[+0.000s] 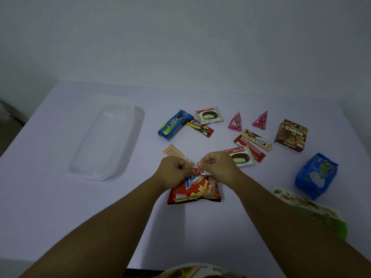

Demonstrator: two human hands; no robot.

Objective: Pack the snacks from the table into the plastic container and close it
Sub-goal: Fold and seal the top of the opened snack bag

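A red potato chip bag (195, 190) lies at the table's near middle. My left hand (174, 171) and my right hand (217, 165) both pinch its top edge. The clear plastic container (86, 157), with its lid on, sits to the left, apart from both hands. Other snacks lie beyond and to the right: a blue cream biscuit pack (174, 123), a red biscuit stick (199, 127), two Choco Pie packs (208, 115) (241, 156), two pink triangular packs (235, 122) (261, 120), a brown Collon box (291, 135) and a blue bag (316, 175).
A beige wafer pack (174, 152) lies just behind my left hand. A red and a beige bar (256, 140) lie near the Choco Pie. A green-and-white patterned bag (313, 209) rests at the right edge. A pale wall runs along the table's far edge.
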